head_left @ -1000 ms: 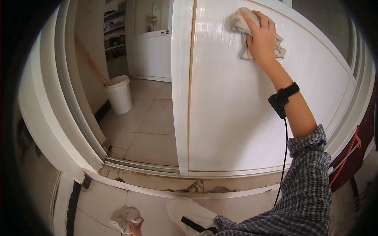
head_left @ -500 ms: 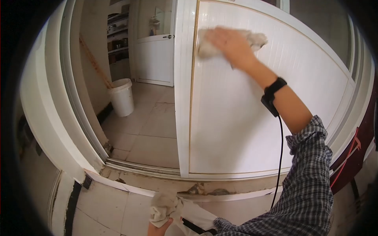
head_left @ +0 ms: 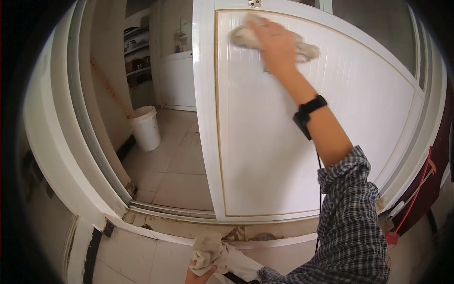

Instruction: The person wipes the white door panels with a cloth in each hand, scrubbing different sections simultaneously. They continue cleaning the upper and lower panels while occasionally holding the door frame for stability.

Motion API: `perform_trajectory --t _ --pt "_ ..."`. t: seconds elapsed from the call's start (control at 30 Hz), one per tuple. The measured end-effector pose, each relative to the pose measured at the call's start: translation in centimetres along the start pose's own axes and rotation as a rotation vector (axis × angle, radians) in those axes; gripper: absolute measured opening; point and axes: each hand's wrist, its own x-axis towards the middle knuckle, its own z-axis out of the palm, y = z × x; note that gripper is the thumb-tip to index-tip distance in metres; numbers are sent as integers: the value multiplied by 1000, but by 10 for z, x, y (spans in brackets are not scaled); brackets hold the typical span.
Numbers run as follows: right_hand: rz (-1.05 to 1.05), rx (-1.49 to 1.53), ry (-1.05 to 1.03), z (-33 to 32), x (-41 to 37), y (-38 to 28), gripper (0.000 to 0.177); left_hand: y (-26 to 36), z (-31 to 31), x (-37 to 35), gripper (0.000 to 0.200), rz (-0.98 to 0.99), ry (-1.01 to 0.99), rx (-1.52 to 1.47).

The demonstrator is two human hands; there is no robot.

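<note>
**Hands.** The right hand [head_left: 274,45] is raised to the upper centre of the frame. It lies flat over the upper cloth [head_left: 307,51] and presses it against the white door panel [head_left: 265,142], close under the panel's top rail. Motion blur hides whether the fingers pinch the fabric or only bear on it, so I cannot tell. The left hand [head_left: 198,275] shows only at the bottom edge, closed around the bunched lower cloth [head_left: 208,253], which sits above the tiled floor just in front of the floor track [head_left: 179,210].

**Surroundings.** A black wrist band [head_left: 307,113] sits on the right forearm. Its cable [head_left: 320,161] hangs down to the checked sleeve [head_left: 350,222]. A white bucket [head_left: 145,128] stands on the tiles beyond the doorway, left of centre and well apart from both hands.

**Risks, as judged.**
- The upper cloth appears to be held mainly by palm pressure. A quick sweep or a lighter touch could let it slide out and drop.
- The panel looks to run on the track, so a sideways push high on the door could shift it. The hand would then lose its bearing.
- The loose cable could catch on the sleeve or the door edge as the arm reaches.
- The track surround is chipped and uneven, so footing there is doubtful.
</note>
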Motion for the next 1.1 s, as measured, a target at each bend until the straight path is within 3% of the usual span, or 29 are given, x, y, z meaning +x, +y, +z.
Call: perform_trajectory --t 0.13,0.27,0.37,0.5,0.6,0.73,0.77,0.83,0.9,0.93,1.03,1.1 --pt "275 -159 119 -47 -42 89 56 12 -8 4 53 -77 -19 25" --pt "533 -111 308 -62 -47 101 54 5 -9 5 54 -37 68 21" --pt "328 -85 321 -34 -31 79 51 9 -5 4 55 -59 49 45" --pt "232 204 -44 -23 -37 -13 47 9 -4 5 67 -107 20 33" --pt "-274 381 -310 -28 -105 -60 43 -43 -10 16 51 38 196 -98" --pt "-723 372 -533 -67 -138 -48 42 -27 -7 14 45 30 199 -26" --pt "-618 474 -466 -62 -128 -32 40 -30 -10 14 44 30 200 -36" --pt "-465 120 -435 -60 -100 18 50 -36 -10 12 44 51 219 -28" --pt "-14 44 -206 -67 -67 47 65 -36 -5 15 46 110 257 5" --pt "125 99 -97 -74 -58 46 61 -29 -2 15 46 65 273 -45" --pt "259 73 -63 -63 -84 13 60 -12 4 13 49 -19 279 -137" --pt "52 55 -258 -55 -132 -36 51 -13 1 14 52 -17 232 -132"
